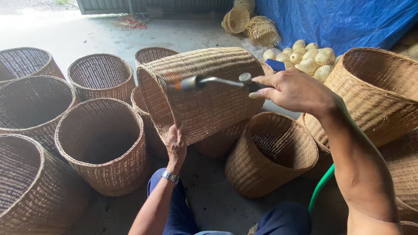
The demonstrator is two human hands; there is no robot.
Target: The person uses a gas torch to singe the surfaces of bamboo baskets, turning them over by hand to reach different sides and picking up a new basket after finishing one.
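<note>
Wicker basket point(209, 93): tall brown woven one, tipped on its side in the upper middle of the frame, mouth turned to the left, raised above the other baskets
Left hand point(175, 146): in the lower middle, grip clenched on the lower rim of the tipped wicker basket, holding it up; a metal wristwatch point(170, 176) sits on the wrist
Right hand point(292, 90): right of centre, grip clenched around the handle end of a gas torch point(213, 82)
Gas torch: dark metal tube lying across the front of the tipped basket, nozzle pointing left, with a small orange glow at its tip against the weave
Green hose point(321, 186): curves down at lower right, beside the right forearm
Open basket point(271, 153): stands just below the right hand, mouth tilted up
Basket group point(101, 143): several upright brown baskets fill the left half of the frame, close together
Large basket point(378, 93): at the right edge, lighter brown, leaning
Pale woven balls point(305, 57): heap in the upper right, in front of a blue tarpaulin point(339, 19)
Floor point(209, 196): grey concrete, with blue trouser legs point(178, 213) at the bottom edge
</note>
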